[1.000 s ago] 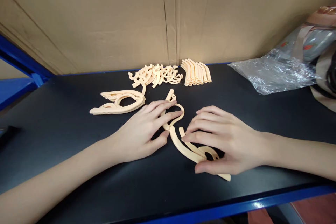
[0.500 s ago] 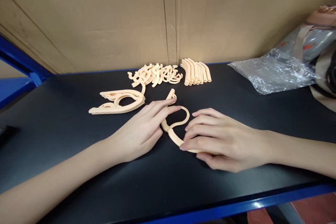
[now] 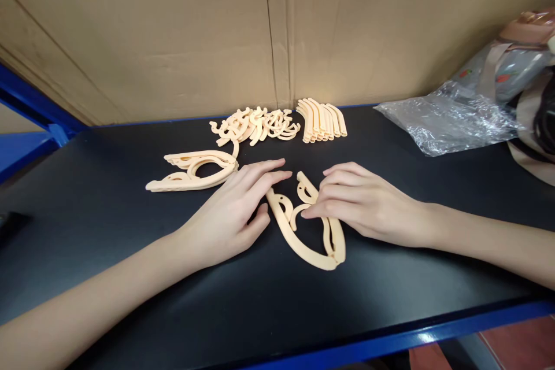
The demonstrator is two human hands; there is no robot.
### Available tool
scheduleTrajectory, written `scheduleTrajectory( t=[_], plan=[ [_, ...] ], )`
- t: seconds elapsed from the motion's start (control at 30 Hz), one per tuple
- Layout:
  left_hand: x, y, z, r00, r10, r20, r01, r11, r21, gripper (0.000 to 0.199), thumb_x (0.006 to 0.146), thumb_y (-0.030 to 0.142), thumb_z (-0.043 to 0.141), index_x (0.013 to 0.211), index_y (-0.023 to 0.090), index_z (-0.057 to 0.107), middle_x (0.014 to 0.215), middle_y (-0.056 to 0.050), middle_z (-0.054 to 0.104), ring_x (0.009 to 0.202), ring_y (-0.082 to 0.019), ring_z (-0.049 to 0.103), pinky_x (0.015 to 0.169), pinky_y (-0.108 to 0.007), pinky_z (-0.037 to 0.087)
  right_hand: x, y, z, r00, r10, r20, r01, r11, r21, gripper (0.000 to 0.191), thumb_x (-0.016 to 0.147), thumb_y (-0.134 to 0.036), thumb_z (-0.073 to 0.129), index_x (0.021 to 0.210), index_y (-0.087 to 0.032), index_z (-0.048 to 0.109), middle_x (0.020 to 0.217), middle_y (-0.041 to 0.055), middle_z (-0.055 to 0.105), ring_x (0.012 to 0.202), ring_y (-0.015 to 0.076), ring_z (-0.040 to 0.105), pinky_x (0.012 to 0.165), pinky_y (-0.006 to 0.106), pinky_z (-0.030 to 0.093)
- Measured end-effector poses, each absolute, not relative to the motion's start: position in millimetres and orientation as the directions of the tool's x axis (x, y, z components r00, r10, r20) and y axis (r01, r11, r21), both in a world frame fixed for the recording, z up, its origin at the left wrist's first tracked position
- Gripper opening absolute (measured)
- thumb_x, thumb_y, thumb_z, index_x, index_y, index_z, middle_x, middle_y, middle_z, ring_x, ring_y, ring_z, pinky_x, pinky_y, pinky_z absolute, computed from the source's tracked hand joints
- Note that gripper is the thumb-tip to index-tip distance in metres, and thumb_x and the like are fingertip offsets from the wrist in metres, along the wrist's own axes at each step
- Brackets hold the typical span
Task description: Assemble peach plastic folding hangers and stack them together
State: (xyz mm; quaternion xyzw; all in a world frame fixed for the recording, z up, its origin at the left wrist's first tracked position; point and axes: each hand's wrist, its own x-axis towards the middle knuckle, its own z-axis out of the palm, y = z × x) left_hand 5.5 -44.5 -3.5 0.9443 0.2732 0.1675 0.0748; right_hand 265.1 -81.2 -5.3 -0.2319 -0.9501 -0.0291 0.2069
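Note:
A cream plastic folding hanger (image 3: pixel 303 251) lies on the black tabletop between my hands, folded into a narrow V with its joint toward me. Its curved hook sits inside the V. My right hand (image 3: pixel 368 202) has its fingers over the hanger's right arm, gripping it and hiding part of it; the thumb is out of sight. My left hand (image 3: pixel 234 205) rests palm down by the tip of the left arm, fingers stretched and thumb apart, holding nothing. Whether its fingertips touch that tip I cannot tell. Behind my left hand lies a stack of folded hangers (image 3: pixel 177 185).
A pile of loose hooks and small curved parts (image 3: pixel 255 124) lies at the back, beside a row of curved hanger arms (image 3: pixel 321 118). At the right are a clear plastic bag (image 3: pixel 451 118) and a transparent bottle (image 3: pixel 489 69). Cardboard (image 3: pixel 173 34) stands behind; a blue frame edges the table.
The hanger has turned so its joint points toward me, and its arms are folded closer together. My right hand has moved up onto the right arm; my left hand has come off the hanger's body.

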Motion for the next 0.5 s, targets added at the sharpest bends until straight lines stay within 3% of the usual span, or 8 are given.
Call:
scheduleTrajectory(
  t=[0.23,0.4,0.5],
  plan=[
    [6.0,-48.5,-0.1,0.826,0.503,0.256,0.456,-0.862,0.221,0.054,0.084,0.01,0.042,0.137,0.019,0.041,0.149,-0.01,0.04,0.138,-0.027,0.034,0.112,-0.047,0.033,266.3,-76.7,-6.0,-0.68,0.568,0.464,0.622,0.782,-0.045,0.024,0.096,-0.012,0.044,0.108,-0.016,0.064,0.088,0.0047,0.064,0.084,0.0183,0.053,0.077,0.033,0.042],
    [5.6,-48.5,-1.0,0.848,0.471,0.243,0.423,-0.878,0.225,0.057,0.083,0.012,0.045,0.138,0.019,0.039,0.151,-0.009,0.037,0.141,-0.027,0.029,0.113,-0.05,0.031,266.4,-74.1,-8.8,-0.547,0.681,0.487,0.717,0.681,-0.148,0.021,0.094,-0.015,0.048,0.108,-0.017,0.064,0.094,0.0046,0.067,0.086,0.0176,0.058,0.08,0.034,0.042],
    [5.2,-47.9,-1.1,0.846,0.471,0.248,0.424,-0.878,0.221,0.056,0.084,0.013,0.045,0.139,0.019,0.039,0.151,-0.01,0.037,0.141,-0.027,0.028,0.113,-0.05,0.032,265.9,-75.0,-8.9,-0.487,0.704,0.517,0.73,0.653,-0.2,0.018,0.094,-0.02,0.051,0.106,-0.016,0.064,0.087,0.004,0.069,0.081,0.0169,0.061,0.082,0.035,0.044]
  ],
)
